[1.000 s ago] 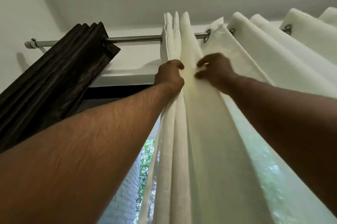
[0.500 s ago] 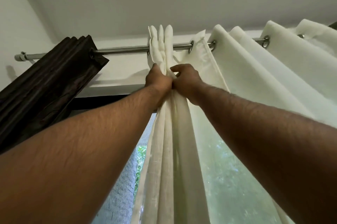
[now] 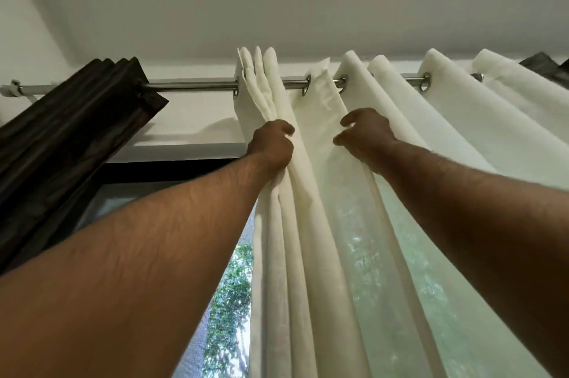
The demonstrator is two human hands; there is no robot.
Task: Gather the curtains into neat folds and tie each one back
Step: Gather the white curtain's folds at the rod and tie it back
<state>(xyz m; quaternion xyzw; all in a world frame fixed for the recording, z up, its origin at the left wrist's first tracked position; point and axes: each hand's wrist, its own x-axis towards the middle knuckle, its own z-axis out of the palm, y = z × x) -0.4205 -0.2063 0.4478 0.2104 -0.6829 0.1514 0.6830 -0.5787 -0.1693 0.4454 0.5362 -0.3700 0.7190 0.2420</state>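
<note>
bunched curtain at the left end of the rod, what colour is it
Dark brown, plain with no pattern; the head view shows it, beside the white curtain.

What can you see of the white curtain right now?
The white curtain is sheer, off-white cloth hanging by metal eyelets from a steel rod. Its leftmost folds are bunched tight, gripped by the left hand; the rest spreads right in loose pleats. The right hand is at the next fold, grip unclear.

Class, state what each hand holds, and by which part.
The left hand grips the white curtain by its gathered folds, below the rod. Whether the right hand pinches the next fold cannot be told.
</note>
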